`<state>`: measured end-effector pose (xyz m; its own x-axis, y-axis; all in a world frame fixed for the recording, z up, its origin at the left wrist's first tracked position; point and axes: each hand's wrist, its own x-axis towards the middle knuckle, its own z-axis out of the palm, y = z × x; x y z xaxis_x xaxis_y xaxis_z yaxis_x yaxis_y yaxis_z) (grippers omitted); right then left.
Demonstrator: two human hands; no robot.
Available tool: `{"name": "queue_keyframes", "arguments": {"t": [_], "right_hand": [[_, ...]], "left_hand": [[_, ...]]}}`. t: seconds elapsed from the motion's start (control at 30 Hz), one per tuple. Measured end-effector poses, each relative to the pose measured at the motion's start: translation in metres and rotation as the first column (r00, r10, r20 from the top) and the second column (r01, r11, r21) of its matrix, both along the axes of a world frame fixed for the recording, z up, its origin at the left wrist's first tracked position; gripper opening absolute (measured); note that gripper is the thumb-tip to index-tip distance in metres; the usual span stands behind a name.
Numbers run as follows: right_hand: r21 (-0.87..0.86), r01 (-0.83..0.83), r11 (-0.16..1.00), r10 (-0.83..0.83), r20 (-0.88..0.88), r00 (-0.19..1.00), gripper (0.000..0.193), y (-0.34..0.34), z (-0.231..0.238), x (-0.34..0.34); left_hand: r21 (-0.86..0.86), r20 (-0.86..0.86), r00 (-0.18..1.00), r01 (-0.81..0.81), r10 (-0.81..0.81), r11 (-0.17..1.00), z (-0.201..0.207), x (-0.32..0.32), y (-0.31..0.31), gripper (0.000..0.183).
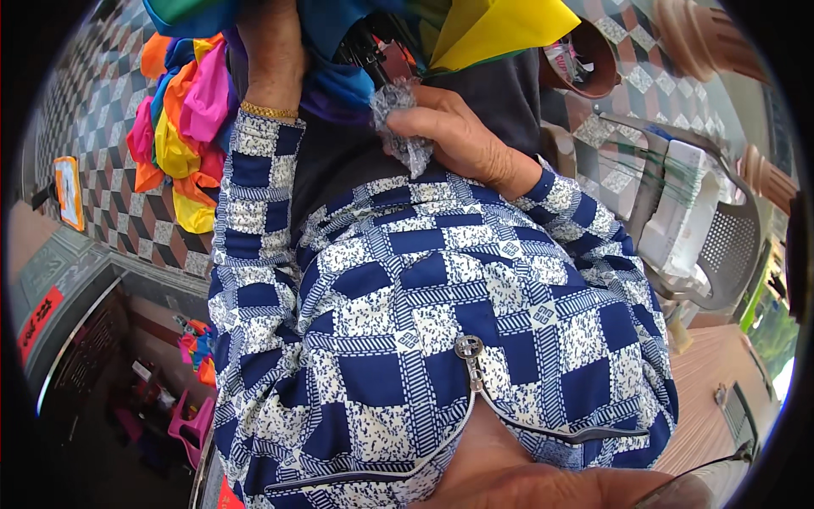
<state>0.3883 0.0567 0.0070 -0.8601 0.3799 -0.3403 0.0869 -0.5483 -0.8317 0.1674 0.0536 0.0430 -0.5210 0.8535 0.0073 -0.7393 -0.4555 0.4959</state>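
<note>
Across my lap, at the top edge, lies a rainbow-coloured umbrella (496, 34) with loose blue, green and yellow panels. Its dark ribs show in the gap between the folds. My right hand (458, 131) is closed, thumb over fingers, on crumpled clear plastic wrap (405, 127) just below those ribs. The wrap seems to surround the umbrella's lower end, but I cannot tell what is inside it. Of my left hand (270, 30), only the wrist and back show beside the blue fabric. Its fingers are hidden beyond the top edge.
A pile of bright coloured fabric (182, 127) lies on the tiled floor to the left. At right, a brown bucket (593, 64) holds some wrappers. Near it, a grey plastic chair (729, 246) bears a white box (678, 212) with green strings. A pink stool (193, 424) stands lower left.
</note>
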Motion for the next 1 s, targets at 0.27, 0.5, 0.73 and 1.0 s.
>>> {"name": "queue_keyframes", "arguments": {"t": [0.27, 0.5, 0.73, 1.0], "right_hand": [[0.140, -0.173, 0.975, 0.168, 0.051, 0.985, 0.038, -0.015, -0.001, 0.006], [0.745, 0.142, 0.652, -0.117, -0.086, 0.989, 0.040, 0.001, 0.009, -0.012], [0.950, 0.311, 0.042, -0.348, -0.278, 0.896, 0.035, 0.042, 0.038, -0.027], [0.492, 0.071, 0.868, -0.033, -0.084, 0.996, 0.031, 0.001, 0.039, -0.002]], "left_hand": [[-0.212, -0.672, 0.721, -0.404, 0.167, 0.890, 0.019, -0.083, 0.015, 0.051], [-0.090, -0.885, 0.370, -0.733, 0.283, 0.675, 0.134, -0.144, 0.011, 0.046], [0.046, -0.745, 0.272, -0.890, 0.608, 0.454, 0.021, -0.077, -0.031, 0.013], [0.054, -0.415, 0.859, -0.307, 0.301, 0.950, 0.087, -0.023, 0.017, 0.046]]}}
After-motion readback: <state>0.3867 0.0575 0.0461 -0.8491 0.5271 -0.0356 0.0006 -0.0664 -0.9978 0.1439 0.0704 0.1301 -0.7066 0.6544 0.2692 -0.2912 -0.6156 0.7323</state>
